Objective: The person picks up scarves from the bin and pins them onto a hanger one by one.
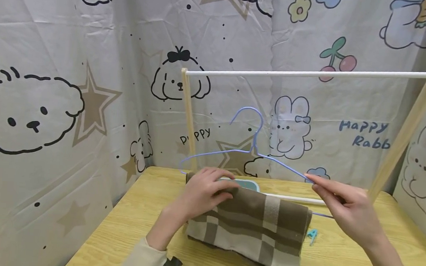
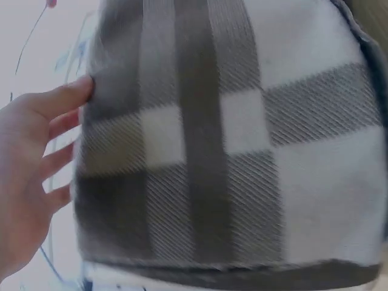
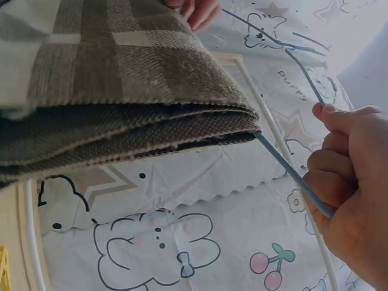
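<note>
A folded brown, grey and cream checked cloth [image 1: 244, 221] hangs over the lower bar of a lilac wire hanger [image 1: 283, 163]. My left hand [image 1: 203, 192] grips the cloth's top fold, left of its middle. The left wrist view shows the thumb on the near side of the cloth [image 2: 203, 139], with the other fingers partly hidden behind it. My right hand [image 1: 352, 210] pinches the hanger's right shoulder between thumb and fingers. In the right wrist view, layered cloth edges [image 3: 200, 124] surround the bar, which runs out towards that hand [image 3: 345, 173].
Behind the hanger stands a rack with a white top rod [image 1: 310, 74] and wooden posts. A light blue basket [image 1: 251, 185] is partly hidden behind the cloth. One teal clothespin [image 1: 312, 235] lies on the wood-grain table [image 1: 116, 241]. Printed curtains [image 1: 219, 38] enclose the table.
</note>
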